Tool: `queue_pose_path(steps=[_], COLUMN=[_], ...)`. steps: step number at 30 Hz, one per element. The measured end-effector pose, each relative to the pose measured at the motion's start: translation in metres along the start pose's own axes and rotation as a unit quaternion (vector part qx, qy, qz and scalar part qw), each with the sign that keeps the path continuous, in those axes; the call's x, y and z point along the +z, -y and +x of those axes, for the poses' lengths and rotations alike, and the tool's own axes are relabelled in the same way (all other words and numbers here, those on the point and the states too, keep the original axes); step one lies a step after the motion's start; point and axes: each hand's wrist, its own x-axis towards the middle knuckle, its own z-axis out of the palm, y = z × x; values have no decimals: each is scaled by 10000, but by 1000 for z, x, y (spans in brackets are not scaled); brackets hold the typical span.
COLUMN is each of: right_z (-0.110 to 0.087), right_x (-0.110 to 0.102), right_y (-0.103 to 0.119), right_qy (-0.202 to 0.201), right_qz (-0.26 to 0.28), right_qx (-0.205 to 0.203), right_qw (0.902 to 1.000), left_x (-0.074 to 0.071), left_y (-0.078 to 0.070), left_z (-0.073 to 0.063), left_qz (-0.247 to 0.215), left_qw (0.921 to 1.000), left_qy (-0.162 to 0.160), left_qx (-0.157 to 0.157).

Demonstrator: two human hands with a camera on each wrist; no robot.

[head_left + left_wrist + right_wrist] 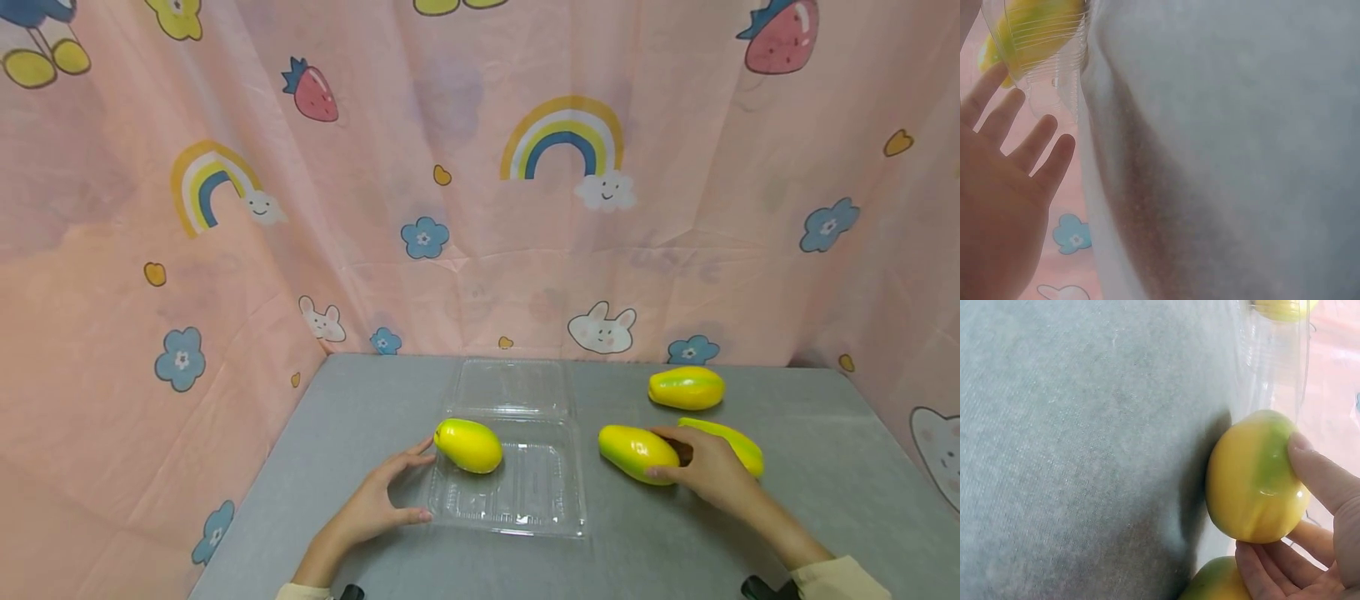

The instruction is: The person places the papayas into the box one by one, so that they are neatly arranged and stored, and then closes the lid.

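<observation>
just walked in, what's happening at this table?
A person sits at a grey table with an open clear clamshell box in front of them. One yellow-green mango already lies in the box's tray. The left hand rests open against the tray's left edge. The right hand grips a second mango lying on the table right of the box. Two more mangoes sit further right: one near the back, another partly hidden behind the right hand.

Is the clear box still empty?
No, one yellow fruit already lies in the clear box, near its left side.
</observation>
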Motion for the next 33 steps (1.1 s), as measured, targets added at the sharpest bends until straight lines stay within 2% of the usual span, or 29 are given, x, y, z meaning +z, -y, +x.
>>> queue_pose_path(steps=[19, 26, 33], right_z=[1, 2, 6], right_x=[0, -2, -5], right_y=[-2, 3, 10], right_qy=[-79, -79, -253], right_qz=[-19, 0, 109], right_qx=[-131, -131, -315], right_qw=[9999, 9999, 9991], left_x=[0, 0, 0], left_y=[0, 0, 1], left_z=[0, 0, 0], left_qz=[-26, 55, 104], left_qw=[9999, 10000, 9999], left_qy=[12, -13, -2], left_qx=[-109, -51, -33])
